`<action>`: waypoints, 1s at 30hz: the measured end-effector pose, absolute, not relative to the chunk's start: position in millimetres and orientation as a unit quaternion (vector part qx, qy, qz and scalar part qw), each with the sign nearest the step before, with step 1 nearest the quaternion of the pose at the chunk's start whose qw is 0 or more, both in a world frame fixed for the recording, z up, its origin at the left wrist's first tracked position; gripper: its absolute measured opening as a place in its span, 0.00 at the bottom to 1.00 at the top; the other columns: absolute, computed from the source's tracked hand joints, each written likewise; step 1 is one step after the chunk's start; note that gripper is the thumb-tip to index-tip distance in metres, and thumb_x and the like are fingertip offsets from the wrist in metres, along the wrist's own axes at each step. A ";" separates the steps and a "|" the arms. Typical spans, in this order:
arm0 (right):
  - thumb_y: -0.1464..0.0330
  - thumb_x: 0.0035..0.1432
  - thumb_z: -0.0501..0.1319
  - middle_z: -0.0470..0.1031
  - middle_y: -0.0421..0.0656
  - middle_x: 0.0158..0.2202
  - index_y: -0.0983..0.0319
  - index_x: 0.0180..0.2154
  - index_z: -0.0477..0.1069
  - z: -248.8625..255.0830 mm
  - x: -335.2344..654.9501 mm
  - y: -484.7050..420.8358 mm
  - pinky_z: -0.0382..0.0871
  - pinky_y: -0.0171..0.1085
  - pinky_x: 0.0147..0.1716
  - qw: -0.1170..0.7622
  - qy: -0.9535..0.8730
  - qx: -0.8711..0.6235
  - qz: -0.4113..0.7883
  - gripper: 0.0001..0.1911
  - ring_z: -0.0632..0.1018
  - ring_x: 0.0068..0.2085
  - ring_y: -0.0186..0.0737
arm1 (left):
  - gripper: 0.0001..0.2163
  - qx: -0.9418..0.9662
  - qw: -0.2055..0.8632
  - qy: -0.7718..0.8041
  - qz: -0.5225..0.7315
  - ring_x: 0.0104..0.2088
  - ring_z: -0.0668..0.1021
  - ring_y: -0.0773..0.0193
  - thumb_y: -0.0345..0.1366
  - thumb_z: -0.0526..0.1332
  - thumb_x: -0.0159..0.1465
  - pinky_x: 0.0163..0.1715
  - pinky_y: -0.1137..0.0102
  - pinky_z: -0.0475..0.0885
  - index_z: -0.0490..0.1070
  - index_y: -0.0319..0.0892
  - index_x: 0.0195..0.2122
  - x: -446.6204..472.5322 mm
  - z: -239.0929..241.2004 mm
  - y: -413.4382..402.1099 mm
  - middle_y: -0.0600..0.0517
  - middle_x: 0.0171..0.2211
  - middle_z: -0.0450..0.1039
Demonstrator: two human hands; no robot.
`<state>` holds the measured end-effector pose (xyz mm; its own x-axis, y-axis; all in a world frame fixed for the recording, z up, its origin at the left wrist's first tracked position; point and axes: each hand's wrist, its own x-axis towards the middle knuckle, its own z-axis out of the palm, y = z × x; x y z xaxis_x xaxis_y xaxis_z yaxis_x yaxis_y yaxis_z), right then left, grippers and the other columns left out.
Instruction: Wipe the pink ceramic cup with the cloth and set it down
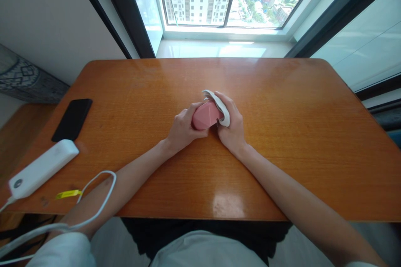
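Note:
A pink object with flat facets (205,117), its exact kind unclear, is held above the middle of the table. My left hand (183,128) wraps around its left side, thumb on top and fingers below. On the other side, my right hand (233,124) grips a folded white cloth (223,110) and presses it against the pink object's right end. The cloth covers that end, so its shape there is hidden. Some of my right fingers are behind the cloth.
The brown wooden table (300,146) stands before a window (225,27). At the left lie a black phone (72,119) and a white power strip (44,169). A white cable (114,183) with a yellow tag (68,194) loops over my left forearm.

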<state>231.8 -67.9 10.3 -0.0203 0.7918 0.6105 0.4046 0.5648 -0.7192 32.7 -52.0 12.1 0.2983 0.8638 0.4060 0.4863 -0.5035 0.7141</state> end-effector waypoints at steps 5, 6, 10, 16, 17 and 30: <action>0.77 0.69 0.60 0.67 0.42 0.79 0.44 0.79 0.62 14.9 228.9 -79.0 0.67 0.67 0.78 0.494 -0.761 -0.416 0.060 0.42 0.68 0.80 0.60 | 0.30 0.770 0.235 0.436 0.403 0.36 0.82 0.59 0.39 0.77 0.57 0.38 0.66 0.77 0.72 0.45 0.60 30.8 6.3 -49.8 0.51 0.43 0.85; 0.77 0.69 0.61 0.66 0.40 0.80 0.43 0.80 0.60 15.6 227.7 -80.9 0.66 0.68 0.79 0.481 -0.772 -0.414 0.040 0.44 0.66 0.81 0.62 | 0.28 0.768 0.236 0.438 0.403 0.35 0.82 0.59 0.40 0.78 0.57 0.36 0.66 0.77 0.73 0.45 0.57 30.2 4.5 -49.1 0.51 0.40 0.84; 0.78 0.67 0.63 0.66 0.36 0.80 0.39 0.80 0.59 17.7 220.0 -87.9 0.62 0.74 0.79 0.426 -0.801 -0.422 -0.018 0.48 0.61 0.82 0.68 | 0.16 0.769 0.234 0.437 0.404 0.34 0.82 0.57 0.47 0.74 0.64 0.35 0.63 0.79 0.74 0.44 0.44 27.4 -2.0 -46.3 0.50 0.36 0.82; 0.76 0.70 0.63 0.70 0.37 0.78 0.39 0.80 0.58 18.3 211.8 -92.8 0.54 0.78 0.80 0.395 -0.811 -0.428 -0.051 0.45 0.61 0.82 0.70 | 0.08 0.791 0.239 0.411 0.386 0.43 0.85 0.53 0.41 0.68 0.72 0.44 0.59 0.84 0.74 0.44 0.43 26.1 -3.8 -44.2 0.49 0.39 0.82; 0.76 0.69 0.63 0.70 0.37 0.78 0.39 0.80 0.58 18.0 212.2 -92.4 0.55 0.77 0.80 0.396 -0.812 -0.426 -0.053 0.46 0.62 0.82 0.70 | 0.08 0.789 0.240 0.415 0.384 0.42 0.85 0.53 0.41 0.68 0.72 0.44 0.59 0.84 0.74 0.44 0.43 26.4 -3.6 -44.4 0.49 0.38 0.81; 0.77 0.64 0.60 0.77 0.45 0.72 0.51 0.71 0.72 18.1 228.3 -72.1 0.72 0.58 0.75 0.545 -0.674 -0.452 0.208 0.37 0.77 0.73 0.53 | 0.29 0.768 0.233 0.444 0.399 0.37 0.81 0.61 0.36 0.74 0.58 0.39 0.67 0.75 0.72 0.48 0.61 34.4 11.4 -52.3 0.52 0.44 0.84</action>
<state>228.3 -72.1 18.1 0.0032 0.8371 0.5471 0.3825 0.5045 -0.7741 34.4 -52.3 11.4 0.2877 0.8680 0.4048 0.4960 -0.4966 0.7123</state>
